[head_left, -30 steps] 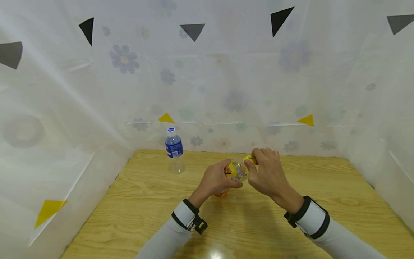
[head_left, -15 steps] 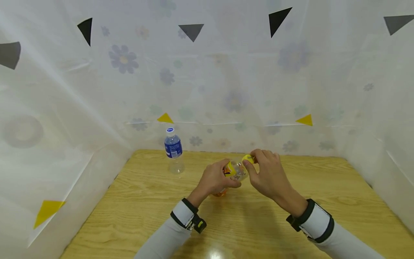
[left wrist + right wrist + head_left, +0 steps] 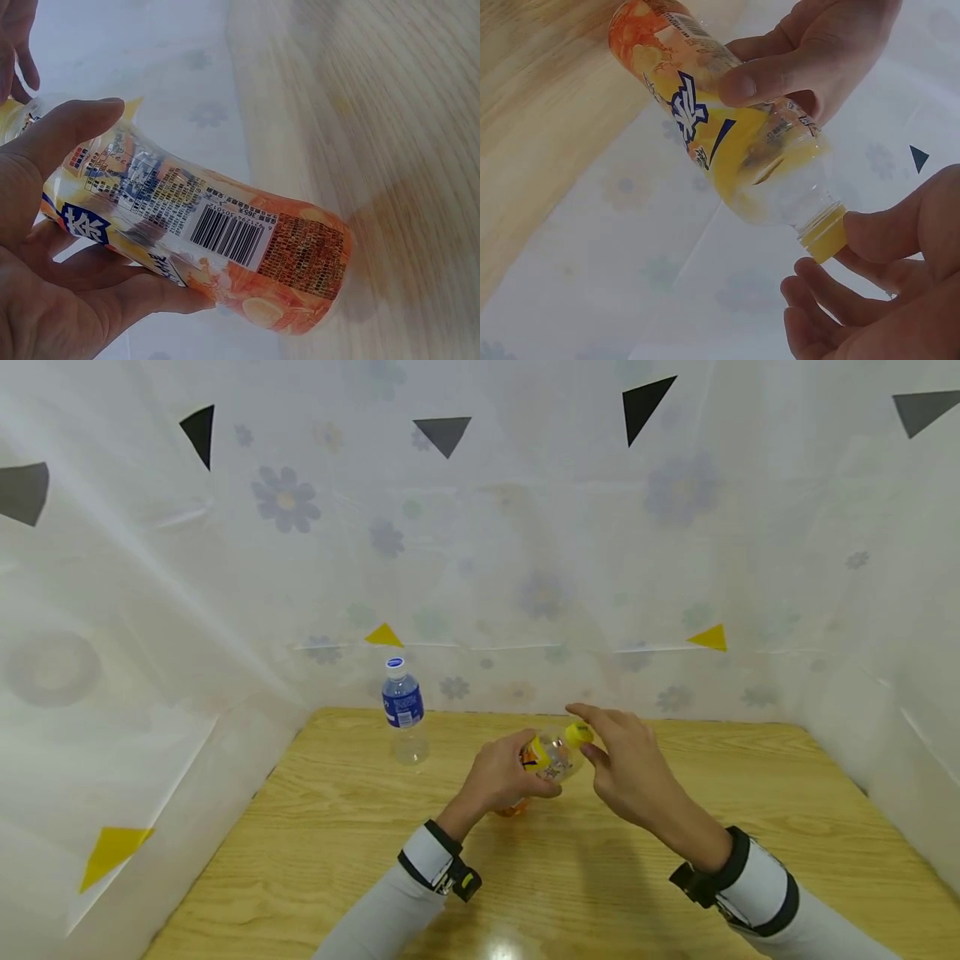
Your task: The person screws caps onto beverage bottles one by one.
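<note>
head view: the left hand (image 3: 501, 777) grips a tilted bottle (image 3: 546, 755) above the middle of the table (image 3: 337, 852), toward its far edge. the right hand (image 3: 626, 764) sits at the yellow cap (image 3: 578, 732), fingers loosely spread, thumb touching it. a water bottle (image 3: 402, 708) stands upright near the far left corner.

left wrist view: the left hand (image 3: 52, 270) wraps thumb and fingers around the bottle (image 3: 217, 236), base tipped toward the table (image 3: 390, 120).

right wrist view: the right hand (image 3: 885, 300) is spread, thumb against the cap (image 3: 823, 234); the left hand (image 3: 817, 52) pinches the bottle (image 3: 712, 127).
</note>
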A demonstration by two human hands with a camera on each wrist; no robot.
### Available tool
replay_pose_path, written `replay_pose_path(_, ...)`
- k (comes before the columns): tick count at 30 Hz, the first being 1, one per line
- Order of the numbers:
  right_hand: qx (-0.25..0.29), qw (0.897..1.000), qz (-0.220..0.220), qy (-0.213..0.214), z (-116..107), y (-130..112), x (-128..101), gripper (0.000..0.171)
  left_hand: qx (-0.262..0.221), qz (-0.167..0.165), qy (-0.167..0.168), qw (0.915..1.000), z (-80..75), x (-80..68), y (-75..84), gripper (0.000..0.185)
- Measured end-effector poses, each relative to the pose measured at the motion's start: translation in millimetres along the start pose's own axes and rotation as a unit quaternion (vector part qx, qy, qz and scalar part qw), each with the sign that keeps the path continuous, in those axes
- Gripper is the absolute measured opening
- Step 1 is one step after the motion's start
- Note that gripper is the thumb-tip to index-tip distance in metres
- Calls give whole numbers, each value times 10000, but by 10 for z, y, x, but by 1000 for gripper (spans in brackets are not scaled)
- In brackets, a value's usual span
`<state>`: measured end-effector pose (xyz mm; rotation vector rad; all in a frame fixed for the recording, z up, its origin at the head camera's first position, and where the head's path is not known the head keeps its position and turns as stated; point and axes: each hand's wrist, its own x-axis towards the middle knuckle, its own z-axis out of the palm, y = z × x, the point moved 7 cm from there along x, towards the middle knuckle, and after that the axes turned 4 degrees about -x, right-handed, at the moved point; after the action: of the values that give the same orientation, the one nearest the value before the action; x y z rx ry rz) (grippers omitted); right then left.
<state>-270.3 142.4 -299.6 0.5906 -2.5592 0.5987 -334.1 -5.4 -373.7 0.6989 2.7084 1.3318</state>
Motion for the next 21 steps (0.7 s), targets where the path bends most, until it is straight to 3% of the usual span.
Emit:
replay_pose_path(7, -161, 9994, -167, 247, 33, -36, 4, 34, -88, -88, 2, 9999, 6, -9, 9, 63)
replay_pose_path(21, -209, 9960, -371, 779, 113, 17, 4, 34, 97, -141, 60, 9998, 12, 6, -31, 67)
